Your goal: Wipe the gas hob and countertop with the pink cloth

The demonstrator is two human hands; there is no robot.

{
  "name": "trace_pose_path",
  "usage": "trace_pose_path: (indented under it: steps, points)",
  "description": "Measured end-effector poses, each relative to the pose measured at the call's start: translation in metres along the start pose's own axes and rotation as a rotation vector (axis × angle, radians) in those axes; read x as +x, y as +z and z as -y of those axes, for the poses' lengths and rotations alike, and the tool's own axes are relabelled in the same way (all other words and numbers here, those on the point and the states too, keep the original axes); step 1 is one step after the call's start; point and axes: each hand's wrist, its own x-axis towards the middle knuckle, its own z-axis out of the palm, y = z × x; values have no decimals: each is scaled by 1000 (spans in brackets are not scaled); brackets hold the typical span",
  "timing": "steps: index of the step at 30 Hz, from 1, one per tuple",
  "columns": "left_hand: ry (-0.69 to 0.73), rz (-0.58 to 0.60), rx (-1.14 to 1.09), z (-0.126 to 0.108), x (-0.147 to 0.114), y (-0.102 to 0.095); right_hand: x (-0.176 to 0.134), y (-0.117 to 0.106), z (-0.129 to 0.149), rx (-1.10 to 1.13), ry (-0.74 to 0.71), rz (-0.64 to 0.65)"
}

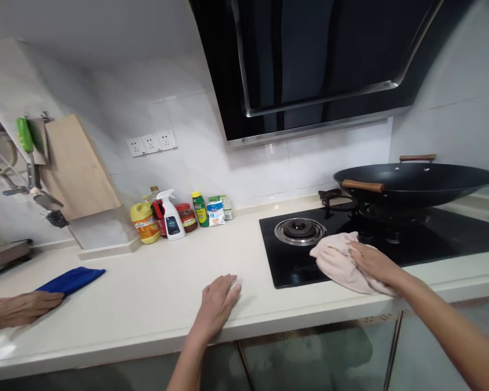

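Observation:
My right hand [369, 259] presses down on a crumpled pale pink cloth [338, 263], its fingers bent over the fabric. That cloth lies across the front edge of the black glass gas stove [289, 271], just right of the uncovered left burner [300, 230]. Part of it hangs onto the counter edge. Left of the stove, my left hand [219, 298] rests on the white countertop [158, 293] with fingers stretched out and nothing in it.
Another person's hand [28, 308] holds a blue cloth [71, 280] at the counter's left. A large black wok [415, 182] sits on the right burner. Several bottles and packets, including a white spray bottle [171, 217], line the wall. The range hood [309, 60] slants overhead.

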Motion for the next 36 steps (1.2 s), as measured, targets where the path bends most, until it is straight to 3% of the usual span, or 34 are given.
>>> trace_pose_path:
  steps: [2, 4, 7, 11, 14, 17, 21, 25, 28, 32, 36]
  points:
    - [-1, -1, 8, 0, 1, 1, -7, -7, -14, 3, 0, -16]
    - [3, 5, 17, 0, 1, 2, -12, -9, -5, 7, -5, -31]
    - [18, 15, 34, -1, 1, 2, -13, -6, 39, 18, 2, 26]
    - [13, 21, 45, -3, 1, 0, -9, 8, 119, 98, -96, 312]
    - [8, 10, 58, -3, 0, -1, -10, 23, 174, 145, -233, 442]
    - [24, -10, 72, -2, -1, 1, -18, 36, 211, 210, -390, 471]
    - [33, -24, 64, 0, -1, 2, -31, 41, 229, 278, -486, 369]
    - [28, -16, 50, -2, -2, 2, -42, 31, 220, 317, -442, 251]
    - [20, -16, 36, -4, -3, 1, -48, 18, 194, 299, -381, 224]
    - [22, -20, 9, -4, -3, 1, -56, 5, 131, 227, -170, 151]
    - [37, -32, 9, -3, -4, 1, -68, -11, 48, 111, 14, -18]
